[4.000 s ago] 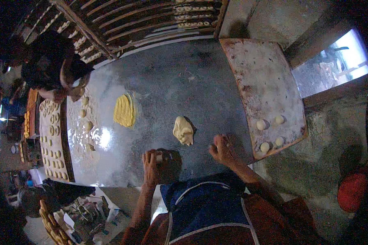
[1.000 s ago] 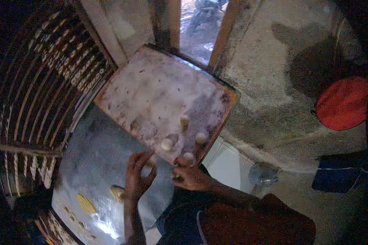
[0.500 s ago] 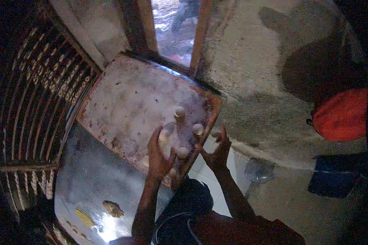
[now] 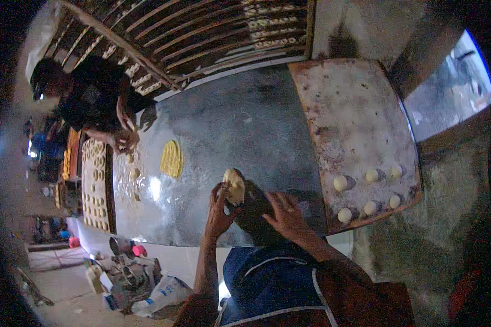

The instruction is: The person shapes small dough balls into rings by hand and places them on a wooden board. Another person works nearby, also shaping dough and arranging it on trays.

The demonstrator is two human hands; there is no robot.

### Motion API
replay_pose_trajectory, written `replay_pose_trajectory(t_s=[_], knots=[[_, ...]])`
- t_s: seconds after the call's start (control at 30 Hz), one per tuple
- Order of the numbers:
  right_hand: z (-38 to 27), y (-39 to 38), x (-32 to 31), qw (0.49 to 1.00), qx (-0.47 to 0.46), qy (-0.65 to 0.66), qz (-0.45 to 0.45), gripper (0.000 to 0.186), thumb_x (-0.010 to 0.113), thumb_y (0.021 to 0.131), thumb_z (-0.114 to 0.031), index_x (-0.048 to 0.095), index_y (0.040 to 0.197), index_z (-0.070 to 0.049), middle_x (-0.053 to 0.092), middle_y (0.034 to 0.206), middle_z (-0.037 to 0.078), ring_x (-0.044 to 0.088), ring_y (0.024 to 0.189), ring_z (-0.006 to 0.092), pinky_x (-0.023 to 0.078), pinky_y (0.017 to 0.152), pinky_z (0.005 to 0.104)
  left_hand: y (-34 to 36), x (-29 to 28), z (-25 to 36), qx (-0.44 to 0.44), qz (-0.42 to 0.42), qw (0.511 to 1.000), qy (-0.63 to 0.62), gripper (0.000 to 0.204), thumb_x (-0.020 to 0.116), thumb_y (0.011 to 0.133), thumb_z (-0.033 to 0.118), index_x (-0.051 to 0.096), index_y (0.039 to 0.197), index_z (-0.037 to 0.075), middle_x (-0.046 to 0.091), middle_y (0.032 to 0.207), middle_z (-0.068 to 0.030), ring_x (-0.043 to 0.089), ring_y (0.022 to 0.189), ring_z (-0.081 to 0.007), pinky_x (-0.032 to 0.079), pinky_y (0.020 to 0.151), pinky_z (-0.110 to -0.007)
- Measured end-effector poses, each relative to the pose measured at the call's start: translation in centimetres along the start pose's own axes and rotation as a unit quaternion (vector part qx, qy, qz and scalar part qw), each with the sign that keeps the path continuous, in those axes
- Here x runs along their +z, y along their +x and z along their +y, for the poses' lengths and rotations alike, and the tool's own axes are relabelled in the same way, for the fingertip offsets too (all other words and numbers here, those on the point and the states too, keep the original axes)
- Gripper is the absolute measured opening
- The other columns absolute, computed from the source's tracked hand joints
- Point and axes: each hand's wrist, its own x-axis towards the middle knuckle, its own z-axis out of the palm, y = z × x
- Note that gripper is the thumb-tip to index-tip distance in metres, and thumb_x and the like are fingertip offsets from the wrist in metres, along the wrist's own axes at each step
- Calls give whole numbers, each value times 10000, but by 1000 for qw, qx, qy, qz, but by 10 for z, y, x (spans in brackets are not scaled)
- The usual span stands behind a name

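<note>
My left hand (image 4: 218,213) has its fingers closed on the near end of a pale lump of dough (image 4: 234,184) above the grey metal tabletop (image 4: 245,114). To its right, my right hand (image 4: 287,216) is held over the table's near edge, fingers apart, with nothing in it. Several round dough balls (image 4: 371,175) sit in two rows on a floured board (image 4: 346,117) at the table's right end. Left of the lump lies a flattened yellow slab (image 4: 172,158), which looks like dough or fat.
A co-worker (image 4: 95,92) works at the table's left end, both hands over small dough pieces (image 4: 134,173). Beyond stands a tray of shaped dough pieces (image 4: 95,185). A slatted rack (image 4: 218,32) with dough rings runs along the far side. A white sack (image 4: 166,294) lies on the floor.
My view has swung left toward the middle of the table. Both hands have left the floured board with the dough balls, and the left now grips the dough lump.
</note>
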Motion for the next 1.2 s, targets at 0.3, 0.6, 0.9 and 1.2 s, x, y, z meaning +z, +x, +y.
replay_pose_trajectory(t_s=[0.3, 0.6, 0.9, 1.2], knots=[[-35, 65, 112, 996, 29, -15, 89, 341, 697, 785, -74, 562, 1096, -29, 526, 1110, 260, 551, 1012, 466, 449, 896, 569, 79, -19, -64, 167, -143, 973, 76, 528, 718, 808, 169, 558, 1309, 114, 498, 1370, -141, 439, 1284, -357, 379, 1064, -459], [-71, 69, 107, 987, -21, -145, 63, 671, 677, 838, -105, 324, 1391, 36, 498, 1282, 211, 476, 1181, 438, 330, 1035, 558, 63, -53, -54, 230, -268, 935, 42, 220, 624, 824, 93, 652, 1042, 97, 592, 1086, -128, 579, 991, -343, 509, 839, -436], [-109, 47, 58, 995, -69, 72, -11, 303, 580, 965, -299, 577, 1139, -51, 643, 983, 162, 657, 836, 302, 529, 657, 423, 64, -283, 37, 265, -277, 922, -52, 138, 613, 868, 75, 632, 1000, 36, 558, 944, -123, 619, 856, -318, 526, 774, -421], [-47, 76, 87, 816, 438, 376, 14, 388, 519, 973, -452, 590, 994, -70, 537, 731, 37, 555, 619, 191, 464, 534, 320, 146, -38, -92, 36, -66, 995, -72, 426, 539, 967, 246, 497, 1276, -43, 615, 1101, -219, 625, 964, -348, 493, 894, -414]])
